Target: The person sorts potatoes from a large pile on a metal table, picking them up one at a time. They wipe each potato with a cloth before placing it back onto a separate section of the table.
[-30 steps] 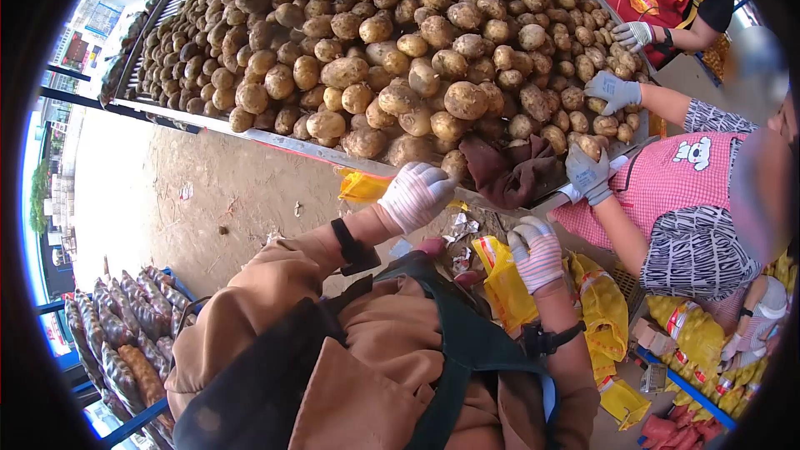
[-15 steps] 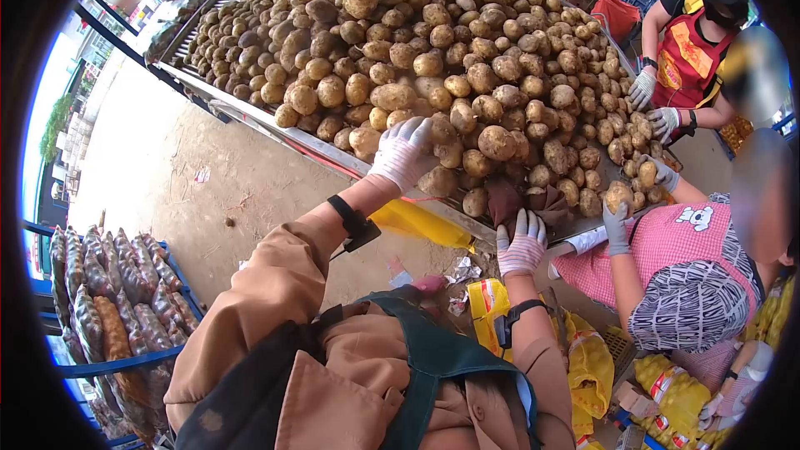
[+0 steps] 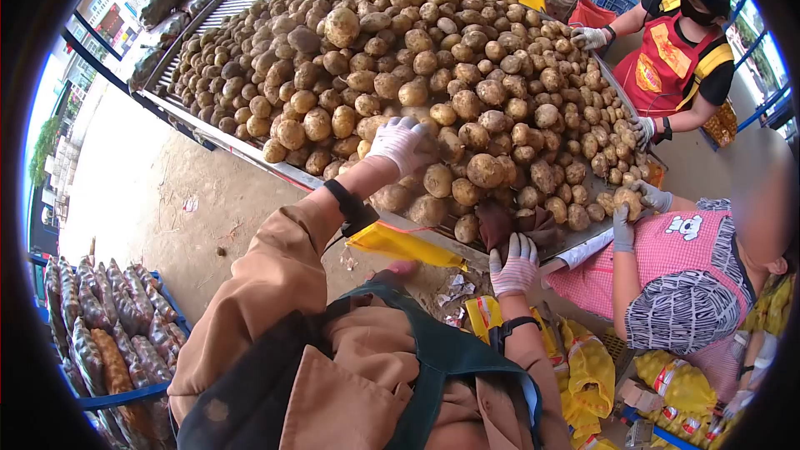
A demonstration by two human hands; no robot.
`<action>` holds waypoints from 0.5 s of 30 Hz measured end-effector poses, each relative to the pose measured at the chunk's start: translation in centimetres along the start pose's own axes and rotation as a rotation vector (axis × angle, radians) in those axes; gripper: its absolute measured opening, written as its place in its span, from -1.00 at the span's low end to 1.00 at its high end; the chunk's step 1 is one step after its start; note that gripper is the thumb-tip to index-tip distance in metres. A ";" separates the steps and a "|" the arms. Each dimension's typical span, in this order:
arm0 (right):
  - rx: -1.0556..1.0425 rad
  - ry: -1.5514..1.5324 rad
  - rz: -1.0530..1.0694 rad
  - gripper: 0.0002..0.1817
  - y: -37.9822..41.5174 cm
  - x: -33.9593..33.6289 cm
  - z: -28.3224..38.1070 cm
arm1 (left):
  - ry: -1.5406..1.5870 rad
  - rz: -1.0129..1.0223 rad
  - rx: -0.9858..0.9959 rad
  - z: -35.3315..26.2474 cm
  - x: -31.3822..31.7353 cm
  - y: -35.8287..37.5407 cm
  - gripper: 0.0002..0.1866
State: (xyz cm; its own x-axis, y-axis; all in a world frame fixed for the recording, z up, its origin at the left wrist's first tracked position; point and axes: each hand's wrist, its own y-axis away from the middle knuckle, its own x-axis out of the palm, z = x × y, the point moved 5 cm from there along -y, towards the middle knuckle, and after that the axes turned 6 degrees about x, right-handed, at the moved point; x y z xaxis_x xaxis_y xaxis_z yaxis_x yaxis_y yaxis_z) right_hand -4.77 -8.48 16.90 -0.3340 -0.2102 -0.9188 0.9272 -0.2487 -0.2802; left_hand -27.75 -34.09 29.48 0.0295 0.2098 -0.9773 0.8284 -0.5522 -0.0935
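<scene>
A big heap of potatoes (image 3: pixel 392 58) covers a slatted metal sorting table (image 3: pixel 225 140). My left hand (image 3: pixel 403 147), in a white and pink striped glove, reaches onto the heap's near side, its fingers curled over potatoes; what lies under the palm is hidden. At the near edge of the table, my right hand (image 3: pixel 513 267), gloved alike, has its fingers side by side against a dark brown cloth (image 3: pixel 517 229). Whether the fingers pinch the cloth is hard to see. Several potatoes lie just beyond the cloth.
A co-worker in a pink checked apron (image 3: pixel 658 262) stands close on the right, gloved hands around a potato (image 3: pixel 627 202). Another in a red apron (image 3: pixel 667 67) is at the far right corner. Filled bags (image 3: pixel 125 325) stand at lower left, yellow net bags (image 3: pixel 587 367) at lower right.
My left hand has shifted slightly down over the potatoes. The red-aproned co-worker's hands have moved apart, one now further back along the table edge. The whole view has shifted slightly.
</scene>
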 end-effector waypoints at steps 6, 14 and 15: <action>0.013 -0.003 0.062 -0.26 -0.3 0.4 0.1 | -0.033 0.136 0.046 3.2 -0.4 -7.9 -0.22; 0.073 0.057 0.086 -0.27 -0.5 0.7 0.1 | -0.069 0.480 0.099 2.2 3.1 -13.3 -0.15; 0.088 0.055 0.083 -0.27 -0.5 0.7 0.0 | -0.015 0.500 0.104 2.4 2.8 -13.3 -0.11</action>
State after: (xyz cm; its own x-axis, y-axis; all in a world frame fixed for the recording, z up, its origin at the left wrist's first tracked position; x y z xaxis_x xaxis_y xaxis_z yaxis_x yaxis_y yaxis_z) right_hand -5.53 -8.55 16.38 -0.2445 -0.1817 -0.9525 0.9320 -0.3151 -0.1791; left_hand -40.10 -28.10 27.50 0.3996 -0.1119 -0.9098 0.6547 -0.6599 0.3687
